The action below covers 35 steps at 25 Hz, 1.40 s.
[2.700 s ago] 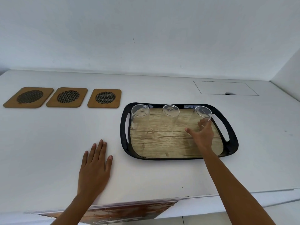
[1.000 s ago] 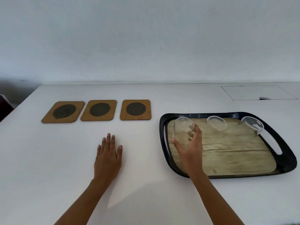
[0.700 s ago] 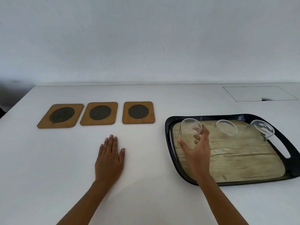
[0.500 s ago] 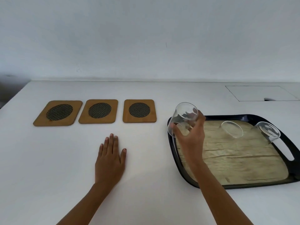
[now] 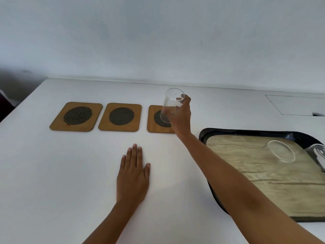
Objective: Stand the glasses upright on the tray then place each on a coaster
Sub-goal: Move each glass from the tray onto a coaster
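White counter against a plain wall

The wall [image 5: 158,37] rises behind the counter [image 5: 52,173]; a rectangular cut-out panel [image 5: 297,104] sits at the counter's far right.

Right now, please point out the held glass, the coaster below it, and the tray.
held glass [image 5: 173,104], head view, middle of its clear wall
coaster [image 5: 152,123], head view, bare wooden left border
tray [image 5: 249,132], head view, black far rim

White bench [image 5: 52,173], seen from above. Three wooden coasters with dark mesh centres are laid in a row at the back left: left coaster [image 5: 76,116], middle coaster [image 5: 120,117], right coaster [image 5: 156,120], just beside one another. A black tray [image 5: 246,132] with a wood-look base is set at the right. The left hand [image 5: 132,176] is pressed flat on the bench, near its middle. A rectangular outline [image 5: 295,104] is marked at the back right.
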Motion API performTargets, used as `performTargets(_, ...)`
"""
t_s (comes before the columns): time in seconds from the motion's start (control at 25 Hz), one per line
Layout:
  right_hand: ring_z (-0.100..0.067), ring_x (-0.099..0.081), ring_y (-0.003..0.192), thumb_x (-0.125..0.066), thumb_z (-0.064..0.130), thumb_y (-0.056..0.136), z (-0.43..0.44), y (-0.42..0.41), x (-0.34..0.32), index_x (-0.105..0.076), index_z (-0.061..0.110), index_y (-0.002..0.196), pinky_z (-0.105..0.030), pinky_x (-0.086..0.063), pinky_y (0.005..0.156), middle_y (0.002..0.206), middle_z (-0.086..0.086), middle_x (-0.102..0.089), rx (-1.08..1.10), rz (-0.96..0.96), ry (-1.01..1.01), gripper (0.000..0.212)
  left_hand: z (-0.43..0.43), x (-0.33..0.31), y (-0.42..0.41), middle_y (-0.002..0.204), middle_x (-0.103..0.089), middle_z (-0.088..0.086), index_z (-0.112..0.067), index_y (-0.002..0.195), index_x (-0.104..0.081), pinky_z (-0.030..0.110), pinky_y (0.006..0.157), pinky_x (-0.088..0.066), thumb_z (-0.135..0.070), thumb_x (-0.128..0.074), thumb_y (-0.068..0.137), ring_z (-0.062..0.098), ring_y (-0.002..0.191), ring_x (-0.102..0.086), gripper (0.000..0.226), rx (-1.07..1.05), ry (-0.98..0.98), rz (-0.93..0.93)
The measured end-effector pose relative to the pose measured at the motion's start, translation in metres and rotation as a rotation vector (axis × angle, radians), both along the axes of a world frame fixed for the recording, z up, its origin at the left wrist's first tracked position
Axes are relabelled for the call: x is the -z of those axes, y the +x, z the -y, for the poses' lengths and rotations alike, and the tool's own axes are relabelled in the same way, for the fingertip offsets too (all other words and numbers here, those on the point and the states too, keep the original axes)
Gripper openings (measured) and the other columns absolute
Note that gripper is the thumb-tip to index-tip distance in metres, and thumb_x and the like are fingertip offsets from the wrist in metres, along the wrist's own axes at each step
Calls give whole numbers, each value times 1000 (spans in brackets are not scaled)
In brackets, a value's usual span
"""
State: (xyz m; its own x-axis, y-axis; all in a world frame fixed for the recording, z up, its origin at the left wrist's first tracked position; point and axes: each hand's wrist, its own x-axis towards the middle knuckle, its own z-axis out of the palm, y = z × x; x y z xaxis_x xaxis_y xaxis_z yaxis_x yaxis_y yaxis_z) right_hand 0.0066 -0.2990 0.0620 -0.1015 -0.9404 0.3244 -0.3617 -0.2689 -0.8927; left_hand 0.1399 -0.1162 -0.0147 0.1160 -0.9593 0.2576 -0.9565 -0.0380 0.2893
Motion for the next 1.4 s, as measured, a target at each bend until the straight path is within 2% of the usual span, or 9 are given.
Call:
performTargets(0.16, -17, -46, 107, -81, 23, 74, 17, 9, 13, -33, 9, 133, -47, -51, 91, 117, -2, -46, 11, -37, 9, 77, 0, 1, 0, 156, -21, 11, -8, 148, -21, 34, 113, -7, -41, -20, 97, 22, 143, -15, 61, -14, -4, -17)
performTargets(0.4, -20, -48, 111, -79, 28, 77, 21, 12, 15, -31, 9, 138, -34, -45, 92, 125, -10, -50, 3, -134, -13, 80, 1, 1, 0, 156, -20, 10, -9, 149, -19, 36, 113, -9, -40, -21, 97, 21, 144, -13, 60, -23, 2, -27)
performTargets(0.84, -25, -50, 112, -75, 34, 80, 17, 16, 22, -28, 8, 142, -36, -45, 90, 126, -9, -50, 38, -212, -34, 82, 2, 2, -1, 156, -19, 9, -9, 149, -18, 35, 113, -8, -42, -19, 97, 21, 144, -12, 61, -29, 11, -29)
performTargets(0.96, -26, -50, 114, -74, 35, 80, 16, 17, 22, -26, 9, 143, -37, -45, 91, 128, -8, -49, 40, -213, -16, 83, 1, 2, -1, 156, -19, 10, -9, 149, -18, 38, 115, -9, -42, -16, 97, 22, 144, -12, 61, -30, 11, -32)
performTargets(1.08, -27, -48, 121, -76, 36, 79, 17, 16, 20, -25, 7, 143, -40, -44, 99, 133, -12, -48, 20, -217, 24, 87, 0, 2, 0, 156, -20, 11, -8, 148, -20, 37, 116, -8, -42, -16, 97, 23, 143, -14, 61, -29, 1, -27)
performTargets(1.24, -30, -41, 129, -81, 42, 72, 9, 14, 11, -21, 4, 146, -40, -39, 104, 142, -17, -39, 23, -189, 58, 102, 1, 3, 0, 155, -23, 12, -7, 148, -22, 36, 113, -9, -41, -18, 97, 24, 143, -17, 61, -21, -10, -27)
performTargets(1.4, -24, -45, 124, -82, 33, 74, -21, -3, -11, -29, 5, 143, -28, -38, 97, 137, -13, -40, 68, -65, -10, 92, 1, 0, -1, 152, -28, 15, -4, 146, -27, 41, 115, -19, -38, -23, 96, 27, 141, -23, 60, -19, 3, -28)
